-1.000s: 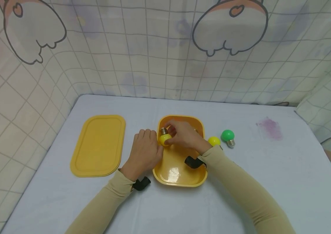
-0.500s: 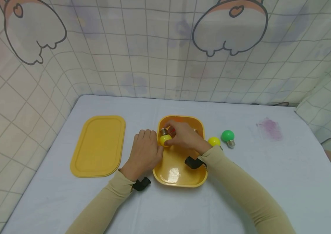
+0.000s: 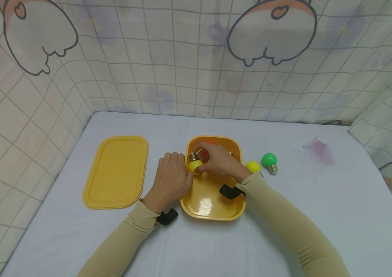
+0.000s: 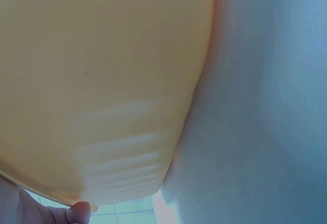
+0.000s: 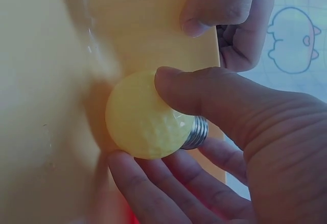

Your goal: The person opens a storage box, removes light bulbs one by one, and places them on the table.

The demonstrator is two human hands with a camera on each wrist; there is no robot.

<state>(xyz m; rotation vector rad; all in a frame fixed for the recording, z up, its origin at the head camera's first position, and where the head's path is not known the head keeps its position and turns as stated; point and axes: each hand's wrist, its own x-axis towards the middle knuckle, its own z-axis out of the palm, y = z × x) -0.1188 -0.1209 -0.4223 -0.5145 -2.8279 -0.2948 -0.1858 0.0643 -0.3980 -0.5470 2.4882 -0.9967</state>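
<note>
My right hand (image 3: 218,159) reaches into a yellow plastic box (image 3: 213,211) and pinches a yellow light bulb (image 3: 194,166) between thumb and fingertips. The right wrist view shows the bulb's round dome (image 5: 145,116) near the box wall, its metal screw base (image 5: 196,132) pointing toward the rim. At the box's left side, my left hand (image 3: 172,177) grips the rim, the thumb (image 5: 194,24) over the inside edge and curled fingers outside. Something red (image 3: 205,154) inside the box is mostly covered by the right hand. The left wrist view is filled by the box's outer wall (image 4: 112,81).
A flat yellow lid (image 3: 116,173) lies left of the box. To the right are another yellow bulb (image 3: 253,166), partly behind the right sleeve, and a green bulb (image 3: 269,160). A gridded curtain (image 3: 196,77) hangs behind the white tabletop (image 3: 320,200), which has a pink stain.
</note>
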